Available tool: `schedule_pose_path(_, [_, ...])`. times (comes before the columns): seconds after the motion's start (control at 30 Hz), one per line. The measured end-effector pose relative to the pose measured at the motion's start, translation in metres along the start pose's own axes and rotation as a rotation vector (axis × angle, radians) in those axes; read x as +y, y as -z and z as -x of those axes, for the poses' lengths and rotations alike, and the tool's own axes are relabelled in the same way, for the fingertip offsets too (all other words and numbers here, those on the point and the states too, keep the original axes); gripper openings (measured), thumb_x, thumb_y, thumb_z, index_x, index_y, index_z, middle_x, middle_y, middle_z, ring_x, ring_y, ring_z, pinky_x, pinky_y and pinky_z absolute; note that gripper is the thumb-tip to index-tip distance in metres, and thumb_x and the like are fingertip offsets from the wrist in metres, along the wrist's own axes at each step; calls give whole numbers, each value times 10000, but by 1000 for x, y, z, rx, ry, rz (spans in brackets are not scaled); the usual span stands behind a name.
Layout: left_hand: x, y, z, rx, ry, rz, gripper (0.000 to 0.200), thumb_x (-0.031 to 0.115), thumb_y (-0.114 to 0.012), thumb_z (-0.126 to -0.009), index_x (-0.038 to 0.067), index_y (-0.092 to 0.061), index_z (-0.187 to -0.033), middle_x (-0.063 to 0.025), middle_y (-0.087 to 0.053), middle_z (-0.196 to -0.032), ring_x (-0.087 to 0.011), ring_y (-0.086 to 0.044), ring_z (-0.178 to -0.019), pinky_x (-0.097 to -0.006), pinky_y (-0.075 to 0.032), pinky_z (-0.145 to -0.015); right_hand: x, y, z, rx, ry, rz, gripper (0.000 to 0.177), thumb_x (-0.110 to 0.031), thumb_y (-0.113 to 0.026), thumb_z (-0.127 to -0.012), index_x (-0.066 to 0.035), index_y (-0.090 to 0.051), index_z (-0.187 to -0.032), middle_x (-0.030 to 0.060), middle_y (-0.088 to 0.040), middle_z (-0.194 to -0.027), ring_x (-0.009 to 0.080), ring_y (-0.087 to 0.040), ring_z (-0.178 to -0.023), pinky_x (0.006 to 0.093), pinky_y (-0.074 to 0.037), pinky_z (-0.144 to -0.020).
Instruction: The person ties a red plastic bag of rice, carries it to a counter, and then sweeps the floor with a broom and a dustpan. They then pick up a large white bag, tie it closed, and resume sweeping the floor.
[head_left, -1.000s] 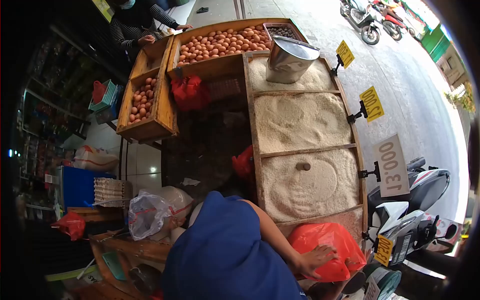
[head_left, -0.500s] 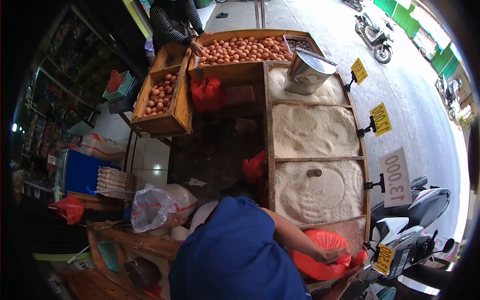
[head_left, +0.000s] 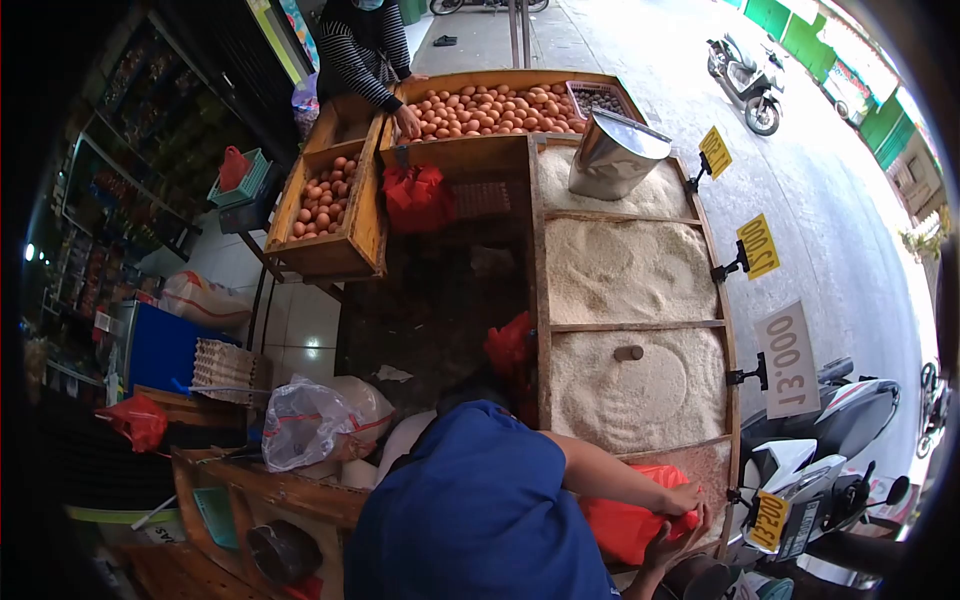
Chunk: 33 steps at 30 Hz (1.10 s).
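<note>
Low at the right, a red plastic bag (head_left: 615, 525) rests in the front part of the wooden rice bin. My left hand (head_left: 683, 498) is closed on the gathered top of the bag, its forearm stretched across from my blue shirt (head_left: 475, 500). Just below it, my right hand (head_left: 672, 540) has its fingers bent around the same bunched plastic. The two hands nearly touch. What the bag holds is hidden. Beside the bag, white rice (head_left: 640, 400) fills a compartment, with a short brown cylinder (head_left: 628, 353) standing in it.
A person in striped sleeves (head_left: 352, 60) reaches into a crate of eggs (head_left: 485, 108) at the back. A metal scoop bin (head_left: 618, 155) stands in the far rice. Price signs (head_left: 787, 360) line the street edge, near a parked motorbike (head_left: 800, 470). A clear plastic bag (head_left: 310, 425) lies left.
My hands have come closer together over the bag's top; the red end held apart at the right is now drawn in. The other person's hand has shifted slightly over the eggs.
</note>
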<state>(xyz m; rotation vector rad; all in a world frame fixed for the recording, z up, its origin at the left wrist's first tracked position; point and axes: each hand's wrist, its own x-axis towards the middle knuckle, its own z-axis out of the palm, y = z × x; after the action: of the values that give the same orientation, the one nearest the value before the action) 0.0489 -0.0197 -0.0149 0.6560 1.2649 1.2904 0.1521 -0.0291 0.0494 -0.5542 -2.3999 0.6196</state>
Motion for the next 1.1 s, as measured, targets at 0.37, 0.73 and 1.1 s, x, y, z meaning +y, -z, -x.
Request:
schedule_pose_path(0.37, [19,-4,53,-276,-795,-452,265,164,-410,-853,-61,-427,-991,-229,-437,-954,-360,-469,-887,-382,-380,-795,112,7,7,-285,-632,-831,118,-90,-567,-792,-23,-531,-882,14,-558,-790,81,-545,-690,196,-450,-613])
schedule_pose_path(0.73, [2,2,36,-151,-647,-664,141,30,-477,-788,13,-444,-924,-135,-520,-845,-262,-541,-792,-375,-437,-684,30,41,-13,-144,-790,-891,370,-139,-572,-795,22,-463,-1111,72,-563,-954,152,-559,-771,258,-448,-661])
schedule_pose_path(1.1, [2,6,15,-231,-265,-68,99,100,-464,-862,20,-410,-880,-96,-495,-751,-203,-529,-701,-334,-429,-600,33,32,12,-79,-159,18,134,-106,-454,-878,0,-438,-798,159,-491,-823,337,-505,-763,399,-405,-703])
